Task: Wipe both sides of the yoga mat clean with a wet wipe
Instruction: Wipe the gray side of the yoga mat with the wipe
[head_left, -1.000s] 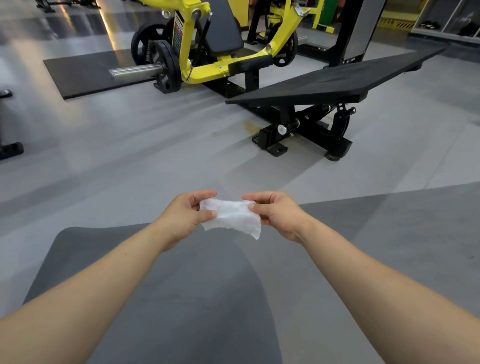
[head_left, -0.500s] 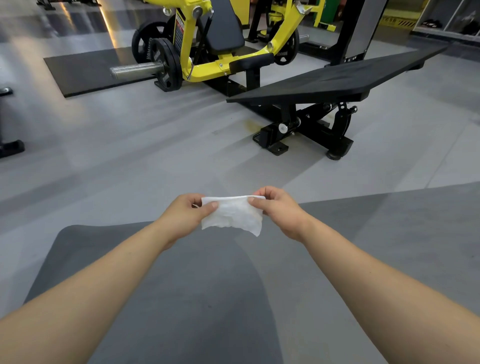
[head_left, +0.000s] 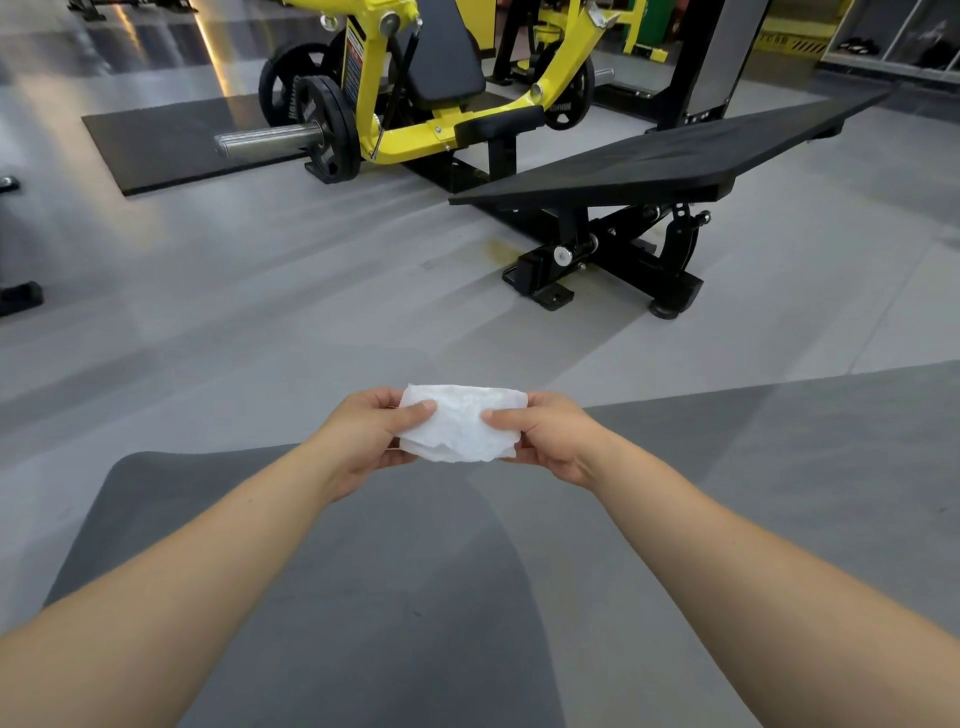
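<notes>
A white wet wipe (head_left: 460, 423) is stretched between both hands, above the floor in front of me. My left hand (head_left: 366, 436) pinches its left edge between thumb and fingers. My right hand (head_left: 553, 436) pinches the right edge the same way. Below my forearms a dark grey yoga mat (head_left: 395, 597) lies on the floor, its rounded far corner at the left. A second grey mat area (head_left: 779, 467) spreads to the right; I cannot tell whether it is the same mat.
A black flat bench (head_left: 649, 161) on a black base stands ahead at the right. Behind it is a yellow weight machine (head_left: 395, 88) with black plates and a steel bar, on a black rubber pad (head_left: 171, 140). Bare grey floor lies between them and me.
The wipe has been spread wider and flatter between the hands, and both hands now hold it by its side edges rather than its top corners.
</notes>
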